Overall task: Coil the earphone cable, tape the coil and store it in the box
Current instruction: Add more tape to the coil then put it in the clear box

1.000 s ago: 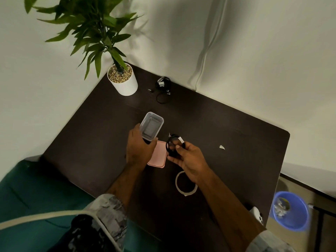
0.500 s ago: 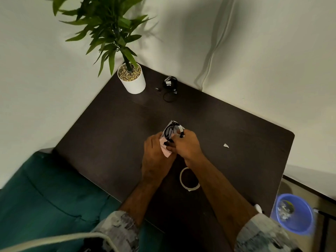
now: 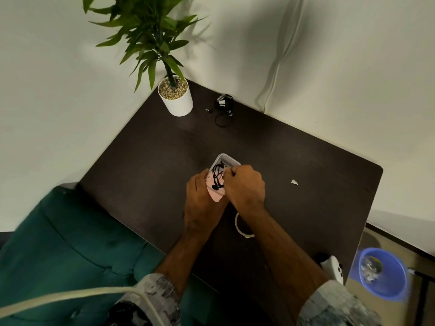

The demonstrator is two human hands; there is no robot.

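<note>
Since the earlier frames, both hands and the box have been brought together at mid-frame, and the coil is now lowered into the box. Nearest, at lower centre, one tape ring is seen on the desk. Above it, the left hand is closed around the box and pink lid. The right hand, fingers curled on the earphone coil, is placed just right of it; the coil's long axis is judged to run up-frame along the box. Farther, at upper centre, a second earphone and one potted plant are seen.
</note>
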